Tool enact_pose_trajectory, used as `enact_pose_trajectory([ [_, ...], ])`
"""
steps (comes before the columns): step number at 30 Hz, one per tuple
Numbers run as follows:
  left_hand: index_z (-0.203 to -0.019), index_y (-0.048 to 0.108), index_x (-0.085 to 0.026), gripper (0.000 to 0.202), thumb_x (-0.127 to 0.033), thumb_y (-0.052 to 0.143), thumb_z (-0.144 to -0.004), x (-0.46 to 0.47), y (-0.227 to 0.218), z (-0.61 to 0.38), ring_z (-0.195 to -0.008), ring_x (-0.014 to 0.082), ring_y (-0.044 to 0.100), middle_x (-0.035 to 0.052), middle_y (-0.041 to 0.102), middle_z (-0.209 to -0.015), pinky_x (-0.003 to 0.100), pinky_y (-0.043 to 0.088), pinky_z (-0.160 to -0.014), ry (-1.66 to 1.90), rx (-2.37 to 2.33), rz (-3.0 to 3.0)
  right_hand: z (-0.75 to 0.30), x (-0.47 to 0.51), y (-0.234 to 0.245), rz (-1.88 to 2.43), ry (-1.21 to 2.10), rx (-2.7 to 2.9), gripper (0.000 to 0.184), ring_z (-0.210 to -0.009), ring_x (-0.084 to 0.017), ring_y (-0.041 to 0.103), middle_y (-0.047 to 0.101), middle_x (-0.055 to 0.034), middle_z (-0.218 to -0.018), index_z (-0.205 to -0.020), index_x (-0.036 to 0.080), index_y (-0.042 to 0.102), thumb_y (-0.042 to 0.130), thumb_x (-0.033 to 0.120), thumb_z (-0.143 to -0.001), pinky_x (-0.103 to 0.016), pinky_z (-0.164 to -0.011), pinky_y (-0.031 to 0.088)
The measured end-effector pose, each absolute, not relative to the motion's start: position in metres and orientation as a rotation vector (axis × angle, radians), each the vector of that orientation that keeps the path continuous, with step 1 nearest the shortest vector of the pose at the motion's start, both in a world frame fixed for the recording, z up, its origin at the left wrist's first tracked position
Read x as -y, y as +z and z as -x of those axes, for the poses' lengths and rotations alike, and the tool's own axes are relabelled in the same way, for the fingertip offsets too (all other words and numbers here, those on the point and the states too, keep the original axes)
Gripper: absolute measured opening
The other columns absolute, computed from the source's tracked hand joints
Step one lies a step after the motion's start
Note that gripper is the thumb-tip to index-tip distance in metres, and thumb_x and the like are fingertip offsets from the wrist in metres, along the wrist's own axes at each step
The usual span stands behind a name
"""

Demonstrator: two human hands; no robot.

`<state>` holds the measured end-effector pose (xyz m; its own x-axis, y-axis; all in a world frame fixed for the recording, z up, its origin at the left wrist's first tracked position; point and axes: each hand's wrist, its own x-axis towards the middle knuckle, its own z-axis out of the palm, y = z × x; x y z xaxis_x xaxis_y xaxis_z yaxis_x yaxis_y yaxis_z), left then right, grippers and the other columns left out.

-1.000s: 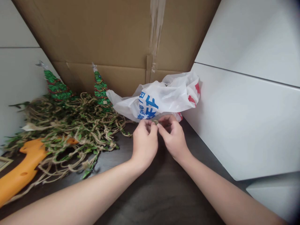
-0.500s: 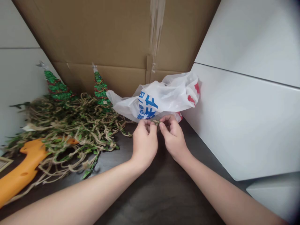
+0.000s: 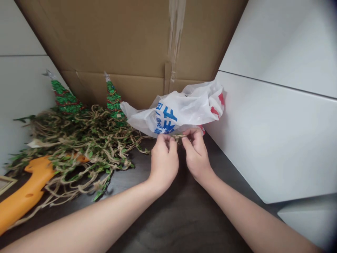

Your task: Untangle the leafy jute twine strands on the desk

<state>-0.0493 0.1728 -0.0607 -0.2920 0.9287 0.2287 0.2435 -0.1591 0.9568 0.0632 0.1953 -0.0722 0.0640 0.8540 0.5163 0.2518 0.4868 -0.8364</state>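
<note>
Between my two hands a short stretch of leafy twine (image 3: pixel 180 137) shows, brownish green. My left hand (image 3: pixel 164 161) pinches one end of it between thumb and fingers. The other end is pinched by my right hand (image 3: pixel 196 153), a small gap away. Just behind the fingers lies a crumpled white plastic bag (image 3: pixel 181 109) with blue lettering and red patches. To the left spreads a tangled heap of the same kind of twine with green leaves (image 3: pixel 100 147); whether the held piece joins it is hidden behind my left hand.
Two small green tinsel Christmas trees (image 3: pixel 64 96) with silver stars stand behind the heap. An orange plastic handle (image 3: pixel 28 189) lies at the left front, partly under twine. A cardboard sheet (image 3: pixel 118 38) closes off the back; a white panel (image 3: pixel 279 133) stands right of the dark tabletop (image 3: pixel 184 218).
My hands have moved slightly apart, the right one a little to the right, and more of the twine shows between them. The view has shifted very slightly.
</note>
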Motion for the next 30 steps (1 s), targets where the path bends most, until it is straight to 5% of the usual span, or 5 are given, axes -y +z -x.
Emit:
enact_pose_trajectory([
  [9, -0.093, 0.060, -0.020, 0.010, -0.026, 0.054, -0.098, -0.171, -0.058, 0.049, -0.085, 0.0201, 0.065, 0.0040, 0.071, -0.092, 0.032, 0.047, -0.078, 1.491, -1.504, -1.326, -0.065, -0.191, -0.062, 0.999, 0.720, 1.564, 0.008, -0.083, -0.022, 0.057, 0.061, -0.0020, -0.082, -0.077, 0.022, 0.060, 0.065, 0.023, -0.083, -0.038, -0.079, 0.043],
  [18, -0.088, 0.058, -0.021, 0.008, -0.024, 0.054, -0.095, -0.171, -0.060, 0.049, -0.078, 0.0179, 0.061, 0.0009, 0.068, -0.085, 0.029, 0.043, -0.072, 1.467, -1.496, -1.319, -0.068, -0.192, -0.061, 0.888, 0.941, 1.507, 0.014, -0.076, -0.018, 0.052, 0.056, 0.0004, -0.082, -0.076, 0.023, 0.047, 0.060, 0.023, -0.080, -0.032, -0.069, 0.043],
  [25, -0.083, 0.056, -0.021, 0.014, -0.028, 0.056, -0.095, -0.171, -0.059, 0.049, -0.072, 0.0165, 0.056, -0.0007, 0.064, -0.079, 0.029, 0.041, -0.070, 1.453, -1.532, -1.367, -0.064, -0.195, -0.065, 0.969, 0.877, 1.458, 0.042, -0.071, -0.017, 0.047, 0.051, 0.0014, -0.072, -0.071, 0.023, 0.049, 0.052, 0.048, -0.104, -0.032, -0.069, 0.038],
  [30, -0.083, 0.056, -0.021, 0.013, -0.027, 0.055, -0.095, -0.170, -0.059, 0.048, -0.070, 0.0158, 0.054, -0.0020, 0.062, -0.077, 0.028, 0.039, -0.068, 1.456, -1.504, -1.372, -0.066, -0.195, -0.063, 0.921, 0.896, 1.453, 0.051, -0.074, -0.018, 0.051, 0.052, -0.0007, -0.071, -0.061, 0.022, 0.047, 0.053, 0.052, -0.103, -0.033, -0.073, 0.040],
])
